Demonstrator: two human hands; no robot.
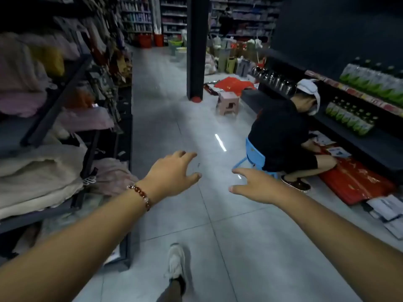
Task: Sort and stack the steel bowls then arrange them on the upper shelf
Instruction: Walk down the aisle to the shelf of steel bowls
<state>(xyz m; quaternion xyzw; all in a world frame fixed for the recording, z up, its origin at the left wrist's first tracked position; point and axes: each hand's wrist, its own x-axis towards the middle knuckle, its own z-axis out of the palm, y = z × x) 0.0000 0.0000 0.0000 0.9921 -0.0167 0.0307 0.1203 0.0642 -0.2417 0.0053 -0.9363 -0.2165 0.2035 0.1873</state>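
- Both hands out front, left hand (174, 171) and right hand (255, 186), fingers spread, gripping nothing.
- No steel bowls identifiable; likely light, rigid, slippery — best held by the rims.

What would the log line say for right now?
left hand: open, empty | right hand: open, empty | steel bowls: none held | grey tiled floor: below

A grey tiled floor (229, 247) is seen, on which 1 pink stool (227, 103), 1 blue stool (254, 155) and flat red packs (355, 184) are set. Folded bedding (37, 171) is stacked on the left rack (54, 107); green packets (349, 120) are lined on the right shelf (379, 140).
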